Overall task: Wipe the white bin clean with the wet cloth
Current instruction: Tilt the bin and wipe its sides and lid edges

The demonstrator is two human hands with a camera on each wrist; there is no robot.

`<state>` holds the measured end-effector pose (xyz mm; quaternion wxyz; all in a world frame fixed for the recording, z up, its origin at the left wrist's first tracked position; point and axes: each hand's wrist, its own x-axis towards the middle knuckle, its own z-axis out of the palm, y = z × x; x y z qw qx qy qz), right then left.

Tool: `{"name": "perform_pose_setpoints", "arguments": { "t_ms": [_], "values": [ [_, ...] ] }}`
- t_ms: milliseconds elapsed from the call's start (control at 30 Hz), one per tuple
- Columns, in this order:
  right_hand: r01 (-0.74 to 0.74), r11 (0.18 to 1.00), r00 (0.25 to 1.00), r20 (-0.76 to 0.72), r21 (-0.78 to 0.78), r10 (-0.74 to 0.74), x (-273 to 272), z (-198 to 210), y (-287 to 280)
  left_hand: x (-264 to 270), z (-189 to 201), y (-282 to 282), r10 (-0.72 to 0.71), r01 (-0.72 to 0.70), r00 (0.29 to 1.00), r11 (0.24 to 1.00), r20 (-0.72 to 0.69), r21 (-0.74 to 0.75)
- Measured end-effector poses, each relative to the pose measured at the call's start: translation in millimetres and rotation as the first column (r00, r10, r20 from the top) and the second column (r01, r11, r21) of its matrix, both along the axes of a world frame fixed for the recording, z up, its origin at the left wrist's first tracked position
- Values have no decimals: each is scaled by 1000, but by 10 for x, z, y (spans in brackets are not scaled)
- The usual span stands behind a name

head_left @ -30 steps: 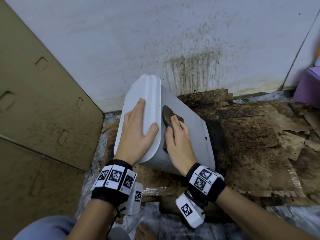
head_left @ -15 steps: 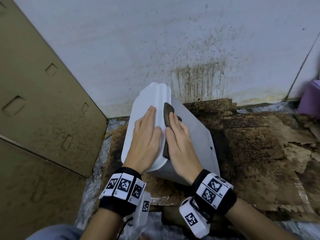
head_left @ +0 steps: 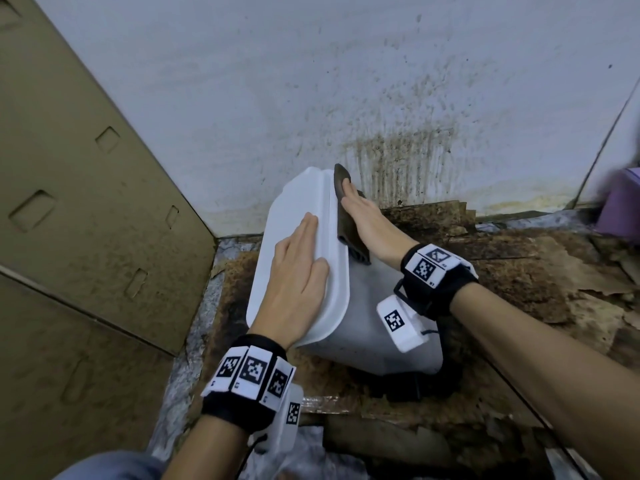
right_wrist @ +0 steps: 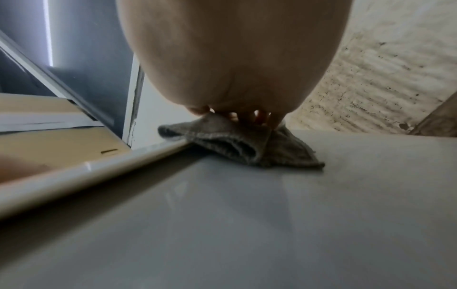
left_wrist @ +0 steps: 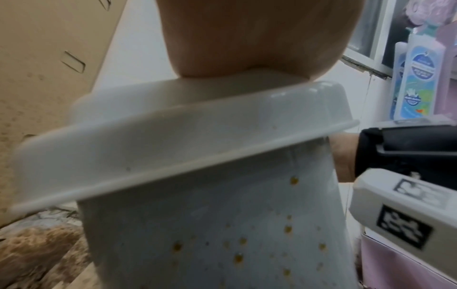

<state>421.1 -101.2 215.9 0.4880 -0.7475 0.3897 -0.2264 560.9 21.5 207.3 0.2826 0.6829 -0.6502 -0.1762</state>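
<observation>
A: From the head view?
B: The white bin (head_left: pixel 363 320) leans on stained cardboard (head_left: pixel 519 289). The left hand (head_left: pixel 298 282) lies flat on its lid; the right hand (head_left: pixel 367 220), fingers straight, presses the brown cloth (head_left: pixel 346 216) against its side.

A: Left wrist?
B: The palm rests on the lid; yellow spots dot the bin's side.

A: Right wrist?
B: The fingertips (right_wrist: pixel 259 117) push down on the folded cloth beside the rim.

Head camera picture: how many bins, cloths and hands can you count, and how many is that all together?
White bin: 1
Brown cloth: 1
Hands: 2, the left hand flat on the bin's lid, the right hand pressing the cloth on the bin's side
Total: 4
</observation>
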Motion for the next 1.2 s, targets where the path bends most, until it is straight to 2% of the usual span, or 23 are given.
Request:
{"name": "perform_pose_setpoints", "arguments": {
  "t_ms": [67, 233, 267, 367, 433, 500, 600, 700, 800, 900, 1067, 1200],
  "values": [
    [0, 999, 1000, -13, -38, 0, 17, -74, 95, -26, -5, 2, -11, 11, 1000, 1000, 1, -1],
    [54, 994, 996, 80, -97, -46, 5, -316, 588, -26, -10, -12, -27, 28, 999, 999, 37, -18],
    [82, 989, 992, 110, -127, -68, 0, -359, 762, -18, -11, -11, -24, 25, 999, 1000, 42, -19],
    [246, 966, 941, 256, -77, -219, 57, -434, 1249, -14, -17, -4, -28, 29, 999, 999, 41, -19],
    [300, 952, 919, 289, -65, -270, 104, -486, 1376, -9, -28, -9, -30, 31, 999, 999, 41, -18],
    [293, 953, 921, 290, -75, -261, 86, -483, 1338, -1, -34, -23, -39, 41, 998, 999, 54, -26],
    [189, 973, 965, 207, -135, -159, 23, -415, 1013, -13, -30, -32, -29, 30, 999, 999, 28, -21],
    [41, 966, 998, -26, -256, -49, 27, -303, 506, -31, -29, -24, -39, 40, 999, 999, 15, -18],
    [-48, 983, 982, -189, -180, 13, 53, -95, 109, -14, -21, -32, -34, 34, 999, 999, -5, -9],
    [-37, 997, 986, -162, -64, 26, 108, -5, -162, 3, -10, -20, -16, 16, 1000, 1000, -26, 2],
    [23, 999, 997, -71, -28, -25, 132, -161, -195, -8, -18, -14, -4, 4, 1000, 1000, -29, -2],
    [7, 988, 998, -63, -156, -17, 68, -275, 220, -18, -15, -25, 1, -1, 999, 1000, -34, -14]
  ]
}}
